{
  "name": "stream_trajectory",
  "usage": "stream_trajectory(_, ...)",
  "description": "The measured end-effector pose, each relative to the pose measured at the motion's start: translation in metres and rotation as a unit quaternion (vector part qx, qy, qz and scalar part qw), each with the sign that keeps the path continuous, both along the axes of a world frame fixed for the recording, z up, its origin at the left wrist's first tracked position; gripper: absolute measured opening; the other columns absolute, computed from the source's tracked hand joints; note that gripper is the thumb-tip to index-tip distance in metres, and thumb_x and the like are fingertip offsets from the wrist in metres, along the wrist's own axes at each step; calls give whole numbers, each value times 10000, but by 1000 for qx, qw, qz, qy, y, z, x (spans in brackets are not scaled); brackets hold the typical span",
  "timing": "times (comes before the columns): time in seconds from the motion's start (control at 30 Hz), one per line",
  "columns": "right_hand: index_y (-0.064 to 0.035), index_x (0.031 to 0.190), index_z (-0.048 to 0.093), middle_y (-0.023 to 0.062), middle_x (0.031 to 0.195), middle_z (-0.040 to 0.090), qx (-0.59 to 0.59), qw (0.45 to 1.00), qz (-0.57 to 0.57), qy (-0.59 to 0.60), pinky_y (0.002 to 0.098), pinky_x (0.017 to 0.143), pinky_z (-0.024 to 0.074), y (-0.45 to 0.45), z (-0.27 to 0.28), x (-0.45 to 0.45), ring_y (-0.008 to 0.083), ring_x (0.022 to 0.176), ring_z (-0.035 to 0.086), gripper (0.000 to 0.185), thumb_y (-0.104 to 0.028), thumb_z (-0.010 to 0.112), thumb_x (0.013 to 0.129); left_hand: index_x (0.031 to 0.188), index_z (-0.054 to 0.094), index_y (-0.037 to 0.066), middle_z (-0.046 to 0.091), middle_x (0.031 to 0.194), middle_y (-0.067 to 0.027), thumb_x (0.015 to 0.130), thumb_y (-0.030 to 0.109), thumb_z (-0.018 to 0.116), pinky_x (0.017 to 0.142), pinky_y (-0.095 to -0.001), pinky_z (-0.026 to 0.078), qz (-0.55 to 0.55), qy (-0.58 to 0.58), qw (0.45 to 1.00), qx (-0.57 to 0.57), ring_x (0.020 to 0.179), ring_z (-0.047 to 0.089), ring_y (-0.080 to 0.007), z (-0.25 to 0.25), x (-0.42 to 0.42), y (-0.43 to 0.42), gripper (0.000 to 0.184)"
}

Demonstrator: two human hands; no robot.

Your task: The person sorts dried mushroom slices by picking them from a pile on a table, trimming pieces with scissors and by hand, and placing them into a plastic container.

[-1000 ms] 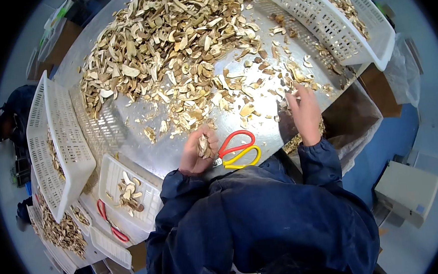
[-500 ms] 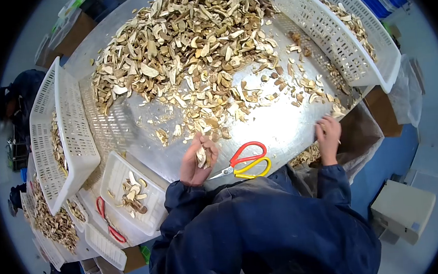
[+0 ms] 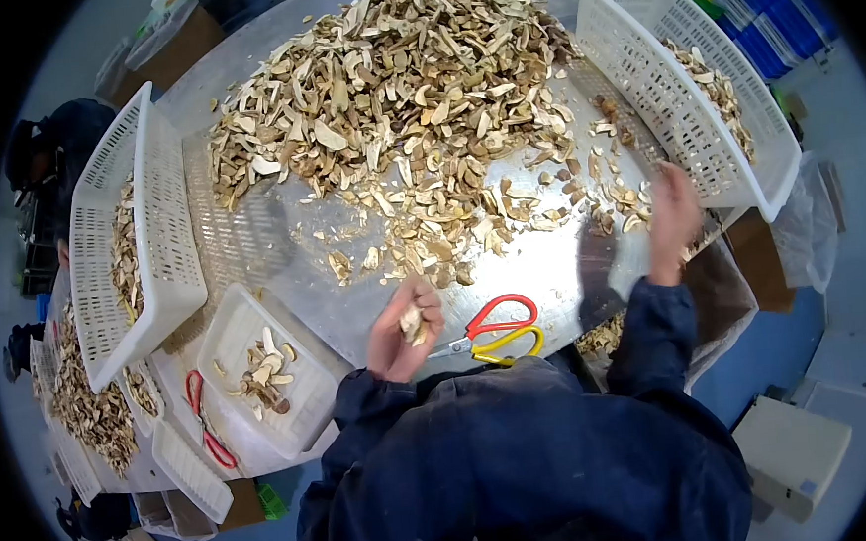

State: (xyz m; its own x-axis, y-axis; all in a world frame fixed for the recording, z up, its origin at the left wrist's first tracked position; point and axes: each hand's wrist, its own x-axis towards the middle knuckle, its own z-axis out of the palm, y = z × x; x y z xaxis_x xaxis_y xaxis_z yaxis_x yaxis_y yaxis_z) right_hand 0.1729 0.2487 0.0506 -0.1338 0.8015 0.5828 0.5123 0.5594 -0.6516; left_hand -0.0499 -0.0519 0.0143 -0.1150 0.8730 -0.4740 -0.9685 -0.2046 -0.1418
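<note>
My left hand is closed around a few pale dried mushroom slices near the table's front edge. Just right of it lie scissors with one red and one yellow handle, touched by neither hand. My right hand is over the table's right side, close to the white basket there; motion smears its fingers, and whether they hold anything is unclear. Beyond both hands rises a large heap of dried mushroom slices, with loose pieces scattered toward me.
White perforated baskets with slices stand at right and left. A shallow white tray holds several slices beside red-handled scissors. A lined box sits below the right table edge. Another person is at far left.
My right hand has moved up and away from the table's front right edge, toward the right basket. My left hand keeps its slices. The whole view has shifted slightly.
</note>
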Motion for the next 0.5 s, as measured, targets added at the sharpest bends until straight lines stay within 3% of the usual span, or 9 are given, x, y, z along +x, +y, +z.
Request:
stream_trajectory(0.03, 4, 1023, 639, 172, 916, 661, -80, 992, 102, -10, 324, 734, 487, -10, -43, -19, 285, 801, 631, 223, -70, 581, 820, 1025, 515, 61, 491, 836, -17, 963, 139, 462, 647, -258, 431, -20, 8, 1000, 1, 762, 470, -135, -4, 5, 5, 113)
stream_trajectory(0.1, -69, 1009, 647, 148, 863, 651, -184, 941, 256, -120, 362, 676, 492, -65, -37, -82, 311, 773, 632, 226, -151, 620, 801, 1037, 506, 63, 500, 852, -22, 962, 137, 462, 638, -253, 430, -63, 15, 998, 16, 758, 475, -134, -13, 9, 7, 114)
stream_trajectory(0.17, -106, 1023, 645, 116, 803, 636, -114, 923, 303, -209, 387, 626, 489, -91, -37, -108, 304, 714, 620, 229, -184, 622, 809, 1038, 503, 64, 491, 859, -26, 962, 132, 451, 632, -248, 433, -103, 9, 994, 41, 749, 470, -133, -18, 13, 3, 115)
stream_trajectory(0.3, -114, 935, 648, 110, 774, 614, -46, 893, 274, -355, 392, 594, 475, -97, -58, -115, 310, 680, 594, 205, -253, 674, 786, 1075, 488, 60, 505, 890, -29, 953, 120, 463, 604, -230, 419, -115, 96, 989, 2, 754, 477, -126, -15, 14, -1, 139)
stream_trajectory(0.33, -85, 893, 628, 101, 725, 599, -30, 903, 281, -322, 349, 567, 464, -95, -62, -112, 252, 626, 590, 152, -211, 658, 813, 1085, 486, 61, 505, 893, -25, 948, 122, 476, 605, -229, 418, -122, 120, 985, -10, 755, 478, -121, -15, 15, 0, 150)
stream_trajectory(0.43, -54, 834, 595, 67, 657, 566, -260, 894, 319, -180, 291, 535, 439, -96, -44, -104, 162, 588, 570, 106, -155, 625, 833, 1112, 482, 67, 503, 903, -9, 933, 127, 514, 606, -219, 408, -140, 238, 960, -51, 762, 479, -98, -13, 16, 8, 191)
stream_trajectory(0.47, -40, 812, 539, 18, 623, 546, -267, 896, 338, -107, 223, 494, 395, -101, -49, -100, 85, 536, 522, 108, -126, 586, 857, 1118, 483, 69, 503, 908, -2, 928, 131, 528, 605, -211, 400, -145, 306, 938, -72, 766, 478, -87, -9, 18, 12, 204)
stream_trajectory(0.5, -43, 821, 529, 11, 630, 554, -395, 846, 355, -51, 213, 483, 389, -111, -43, -99, 78, 522, 518, 113, -132, 581, 866, 1123, 483, 71, 503, 913, 6, 923, 134, 541, 604, -204, 392, -149, 373, 911, -93, 771, 476, -75, -8, 20, 16, 218)
